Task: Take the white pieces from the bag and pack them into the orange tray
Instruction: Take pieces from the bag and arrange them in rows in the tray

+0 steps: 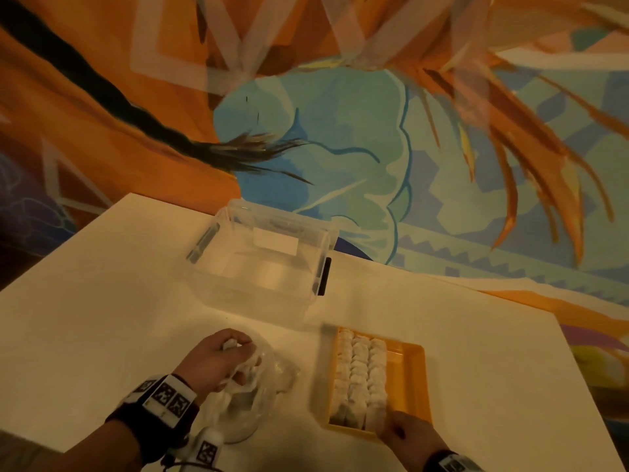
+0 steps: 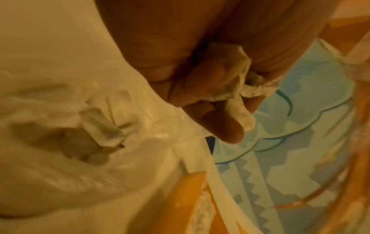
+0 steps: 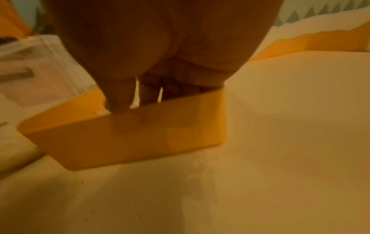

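My left hand (image 1: 224,359) hovers over the crumpled clear plastic bag (image 1: 262,396), its curled fingers (image 2: 216,114) gripping a few white pieces (image 2: 234,88); one piece (image 1: 230,344) pokes out by the knuckles. More white pieces show inside the bag (image 2: 66,136). To the right, the orange tray (image 1: 413,369) holds three rows of white pieces (image 1: 360,373). At the tray's near end my right hand (image 1: 400,432) reaches down with straight fingers (image 3: 147,95) behind the near wall (image 3: 130,139), against the closest pieces. The wall hides its fingertips.
A clear plastic box (image 1: 265,260) with latches stands at the back of the white table (image 1: 102,318), behind the bag and the tray. The table's far edge runs just behind the box, with a painted floor beyond it.
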Demonstrator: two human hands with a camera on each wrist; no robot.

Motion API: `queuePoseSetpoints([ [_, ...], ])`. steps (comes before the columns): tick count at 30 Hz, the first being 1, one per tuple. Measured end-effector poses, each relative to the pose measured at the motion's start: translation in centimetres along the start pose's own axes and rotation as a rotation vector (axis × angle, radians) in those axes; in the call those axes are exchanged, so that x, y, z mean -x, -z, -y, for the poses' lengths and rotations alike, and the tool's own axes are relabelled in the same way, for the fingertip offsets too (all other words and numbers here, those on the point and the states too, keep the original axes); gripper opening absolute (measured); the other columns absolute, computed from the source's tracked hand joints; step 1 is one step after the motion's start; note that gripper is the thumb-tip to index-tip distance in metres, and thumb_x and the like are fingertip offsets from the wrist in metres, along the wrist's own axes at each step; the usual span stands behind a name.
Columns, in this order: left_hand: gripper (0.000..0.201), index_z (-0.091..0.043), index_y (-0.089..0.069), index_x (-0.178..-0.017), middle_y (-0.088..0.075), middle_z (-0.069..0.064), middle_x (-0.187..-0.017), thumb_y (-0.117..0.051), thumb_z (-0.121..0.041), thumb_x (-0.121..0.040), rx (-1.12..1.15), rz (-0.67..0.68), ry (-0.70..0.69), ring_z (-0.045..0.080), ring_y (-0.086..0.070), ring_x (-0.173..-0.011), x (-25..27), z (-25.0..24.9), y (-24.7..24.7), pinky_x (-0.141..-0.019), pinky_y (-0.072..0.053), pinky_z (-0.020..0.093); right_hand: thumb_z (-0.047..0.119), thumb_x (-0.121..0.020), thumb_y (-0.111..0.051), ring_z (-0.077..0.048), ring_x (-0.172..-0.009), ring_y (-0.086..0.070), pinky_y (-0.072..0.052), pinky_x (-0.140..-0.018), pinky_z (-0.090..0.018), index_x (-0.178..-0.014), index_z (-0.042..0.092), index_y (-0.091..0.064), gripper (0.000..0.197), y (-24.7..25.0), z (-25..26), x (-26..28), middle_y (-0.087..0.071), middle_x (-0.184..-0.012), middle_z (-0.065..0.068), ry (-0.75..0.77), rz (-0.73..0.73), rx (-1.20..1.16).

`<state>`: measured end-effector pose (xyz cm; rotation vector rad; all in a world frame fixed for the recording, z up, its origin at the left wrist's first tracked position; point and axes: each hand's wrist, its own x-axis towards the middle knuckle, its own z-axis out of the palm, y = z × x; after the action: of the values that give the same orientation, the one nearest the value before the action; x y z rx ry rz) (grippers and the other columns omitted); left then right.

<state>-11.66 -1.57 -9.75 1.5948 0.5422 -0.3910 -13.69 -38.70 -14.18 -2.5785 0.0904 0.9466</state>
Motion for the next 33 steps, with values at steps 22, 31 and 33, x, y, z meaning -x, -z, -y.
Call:
queuePoseSetpoints([
  [22, 0.026, -0.017, -0.075, -0.086, -0.074, 0.016, -0.093, -0.080, -0.031, -0.065, 0.104, 0.200, -0.133, 0.021, -0.057, -0.052, 5.0, -7.3, -19.0, -0.044, -0.031, 0.021, 0.016, -0.089, -0.069, -0.014, -0.065, -0.068, -0.051, -0.057, -0.021, -0.090, 0.013, -0.069, 0.003, 11.8, 4.6, 4.7, -0.074, -0.076, -0.004, 0.358, -0.407, -1.013],
  [31, 0.024, -0.035, -0.075, -0.103, -0.075, -0.013, -0.097, -0.072, -0.017, -0.087, -0.239, 0.184, -0.322, 0.012, -0.065, -0.054, 4.5, -6.7, -20.8, -0.056, -0.056, 0.030, 0.027, -0.080, -0.076, -0.005, -0.076, -0.062, -0.051, -0.071, -0.020, -0.074, 0.030, -0.072, 0.009, 13.2, 3.0, 3.4, -0.068, -0.079, 0.008, 0.541, -0.373, -0.491],
  [33, 0.027, -0.043, -0.075, -0.093, -0.073, -0.017, -0.091, -0.071, -0.017, -0.088, -0.301, 0.208, -0.368, 0.010, -0.065, -0.057, 4.5, -6.6, -21.4, -0.055, -0.055, 0.026, 0.028, -0.079, -0.077, -0.005, -0.078, -0.060, -0.047, -0.070, -0.016, -0.072, 0.038, -0.070, 0.014, 12.8, 2.8, 3.4, -0.065, -0.080, 0.010, 0.579, -0.364, -0.422],
])
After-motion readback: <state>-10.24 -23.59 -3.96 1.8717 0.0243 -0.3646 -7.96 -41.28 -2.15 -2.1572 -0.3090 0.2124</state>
